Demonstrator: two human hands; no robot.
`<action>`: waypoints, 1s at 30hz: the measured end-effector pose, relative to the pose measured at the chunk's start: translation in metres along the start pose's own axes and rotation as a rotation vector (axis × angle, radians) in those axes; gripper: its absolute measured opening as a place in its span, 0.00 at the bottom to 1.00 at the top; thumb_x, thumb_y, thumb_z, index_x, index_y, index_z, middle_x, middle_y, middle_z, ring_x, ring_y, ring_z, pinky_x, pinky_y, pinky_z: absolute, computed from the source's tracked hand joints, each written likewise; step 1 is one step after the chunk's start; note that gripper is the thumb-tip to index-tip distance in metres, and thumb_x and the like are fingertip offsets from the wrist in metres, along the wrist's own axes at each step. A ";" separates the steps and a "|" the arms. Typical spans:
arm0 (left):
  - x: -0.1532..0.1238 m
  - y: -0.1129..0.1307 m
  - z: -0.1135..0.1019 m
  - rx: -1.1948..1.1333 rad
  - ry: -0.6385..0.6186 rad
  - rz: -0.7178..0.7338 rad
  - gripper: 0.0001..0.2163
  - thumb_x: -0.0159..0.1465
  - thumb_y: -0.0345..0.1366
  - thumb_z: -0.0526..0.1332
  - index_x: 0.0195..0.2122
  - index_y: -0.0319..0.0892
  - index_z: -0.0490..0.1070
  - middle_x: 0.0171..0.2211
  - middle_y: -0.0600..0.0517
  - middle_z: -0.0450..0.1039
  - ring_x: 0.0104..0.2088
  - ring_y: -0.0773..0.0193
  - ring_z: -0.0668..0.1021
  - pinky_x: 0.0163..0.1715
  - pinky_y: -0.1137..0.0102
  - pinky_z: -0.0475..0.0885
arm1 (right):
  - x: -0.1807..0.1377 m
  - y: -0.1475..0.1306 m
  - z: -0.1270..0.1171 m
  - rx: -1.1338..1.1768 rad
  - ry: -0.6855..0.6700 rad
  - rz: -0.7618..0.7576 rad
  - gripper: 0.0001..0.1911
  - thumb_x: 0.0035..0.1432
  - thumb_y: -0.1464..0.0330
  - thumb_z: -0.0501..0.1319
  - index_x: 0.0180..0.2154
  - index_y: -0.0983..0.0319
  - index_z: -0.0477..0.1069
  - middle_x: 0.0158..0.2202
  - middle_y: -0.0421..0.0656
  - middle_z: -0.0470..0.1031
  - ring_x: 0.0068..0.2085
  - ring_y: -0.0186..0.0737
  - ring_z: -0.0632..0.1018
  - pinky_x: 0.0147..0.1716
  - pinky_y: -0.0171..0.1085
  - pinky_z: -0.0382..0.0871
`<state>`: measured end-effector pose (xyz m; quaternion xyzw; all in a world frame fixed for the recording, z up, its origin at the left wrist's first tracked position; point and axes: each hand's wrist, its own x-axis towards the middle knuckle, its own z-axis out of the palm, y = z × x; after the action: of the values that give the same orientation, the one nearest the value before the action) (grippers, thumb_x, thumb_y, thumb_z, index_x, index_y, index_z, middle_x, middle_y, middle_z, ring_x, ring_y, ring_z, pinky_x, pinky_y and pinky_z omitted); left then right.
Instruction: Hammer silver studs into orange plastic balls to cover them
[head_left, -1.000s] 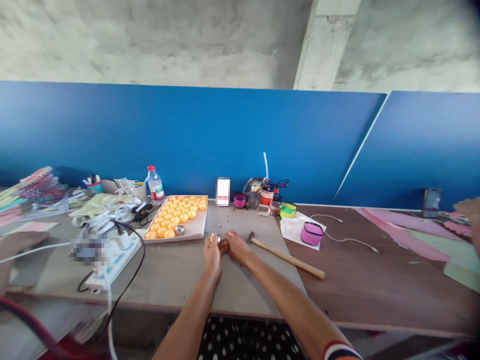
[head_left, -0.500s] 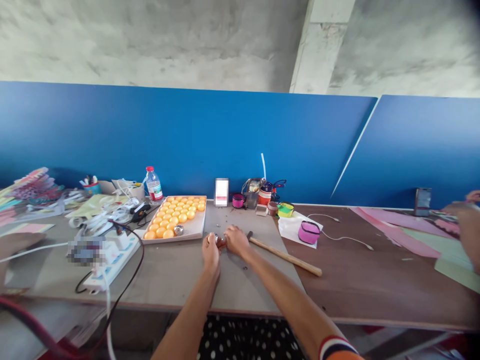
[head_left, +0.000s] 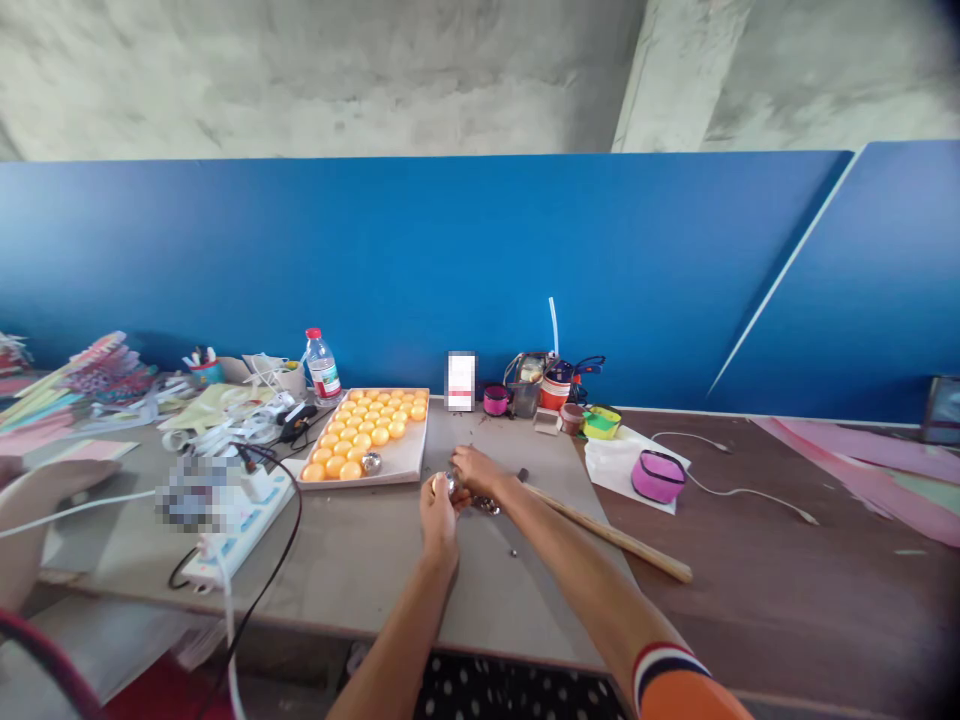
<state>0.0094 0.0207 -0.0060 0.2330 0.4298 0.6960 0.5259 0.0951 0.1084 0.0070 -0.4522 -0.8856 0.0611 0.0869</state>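
My left hand [head_left: 439, 515] is closed around a shiny silver ball [head_left: 448, 482], held just above the grey board on the table. My right hand [head_left: 477, 474] is against the ball's right side with curled fingers; what they grip is hidden. Small shiny metal pieces [head_left: 489, 506] lie below my right wrist. A hammer [head_left: 615, 538] with a wooden handle rests beyond my right forearm, partly hidden by it. To the left, a shallow white tray [head_left: 411, 462] holds rows of orange balls [head_left: 362, 440] and one silver ball [head_left: 371, 462].
A power strip [head_left: 244, 525] and tangled cables lie left, by a water bottle [head_left: 322, 370]. Behind stand a pink-black round case [head_left: 495, 400] and an orange cup [head_left: 555, 390]. A purple pouch [head_left: 658, 476] sits right. Another person's arm [head_left: 37, 510] reaches in at far left.
The view has turned left, so things sit farther right. The silver ball shows more clearly in my left hand, and metal pieces have come into sight below my right wrist.
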 end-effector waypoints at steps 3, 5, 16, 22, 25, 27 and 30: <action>0.001 -0.001 0.000 0.022 0.000 0.000 0.16 0.52 0.48 0.60 0.32 0.40 0.63 0.21 0.57 0.66 0.21 0.68 0.73 0.24 0.70 0.69 | -0.017 0.004 -0.005 0.008 -0.030 -0.049 0.13 0.58 0.73 0.48 0.35 0.65 0.71 0.39 0.46 0.70 0.42 0.34 0.69 0.44 0.32 0.59; 0.001 0.000 0.001 0.043 -0.001 0.006 0.16 0.52 0.48 0.60 0.32 0.40 0.63 0.21 0.57 0.66 0.20 0.68 0.73 0.24 0.70 0.69 | -0.031 0.003 -0.007 0.002 -0.050 -0.068 0.12 0.57 0.73 0.50 0.33 0.66 0.72 0.38 0.46 0.70 0.41 0.35 0.69 0.43 0.32 0.59; -0.004 -0.001 0.007 0.184 -0.083 0.124 0.13 0.52 0.44 0.58 0.31 0.40 0.63 0.22 0.57 0.65 0.20 0.69 0.72 0.23 0.70 0.69 | -0.068 0.005 -0.030 -0.020 0.138 0.185 0.15 0.61 0.68 0.46 0.43 0.61 0.69 0.44 0.45 0.69 0.45 0.35 0.69 0.45 0.33 0.57; -0.003 -0.002 0.005 0.209 -0.080 0.138 0.14 0.53 0.45 0.58 0.33 0.40 0.64 0.23 0.56 0.66 0.20 0.68 0.72 0.22 0.72 0.68 | -0.061 0.003 -0.021 -0.075 0.066 0.266 0.14 0.59 0.67 0.49 0.39 0.62 0.71 0.44 0.48 0.70 0.45 0.41 0.70 0.48 0.41 0.55; -0.002 -0.003 0.005 0.230 -0.081 0.113 0.15 0.53 0.46 0.57 0.36 0.41 0.64 0.24 0.57 0.66 0.20 0.69 0.72 0.22 0.72 0.68 | -0.074 -0.008 -0.014 -0.096 0.077 0.231 0.12 0.58 0.67 0.50 0.37 0.61 0.71 0.44 0.47 0.70 0.46 0.42 0.69 0.52 0.45 0.49; -0.002 -0.004 0.004 0.248 -0.075 0.118 0.15 0.53 0.46 0.57 0.36 0.41 0.64 0.24 0.57 0.66 0.20 0.69 0.72 0.22 0.72 0.68 | -0.084 -0.015 -0.011 -0.090 0.100 0.207 0.12 0.58 0.68 0.49 0.37 0.61 0.71 0.43 0.46 0.71 0.45 0.41 0.70 0.53 0.45 0.47; -0.001 -0.005 0.004 0.261 -0.085 0.129 0.15 0.54 0.46 0.57 0.36 0.41 0.64 0.23 0.57 0.66 0.20 0.68 0.72 0.22 0.72 0.68 | -0.099 -0.020 -0.012 -0.009 0.176 0.175 0.13 0.59 0.70 0.48 0.39 0.60 0.70 0.42 0.45 0.72 0.45 0.39 0.70 0.53 0.43 0.47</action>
<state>0.0154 0.0218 -0.0084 0.3557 0.4781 0.6562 0.4629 0.1385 0.0170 0.0123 -0.5316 -0.8320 0.0242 0.1567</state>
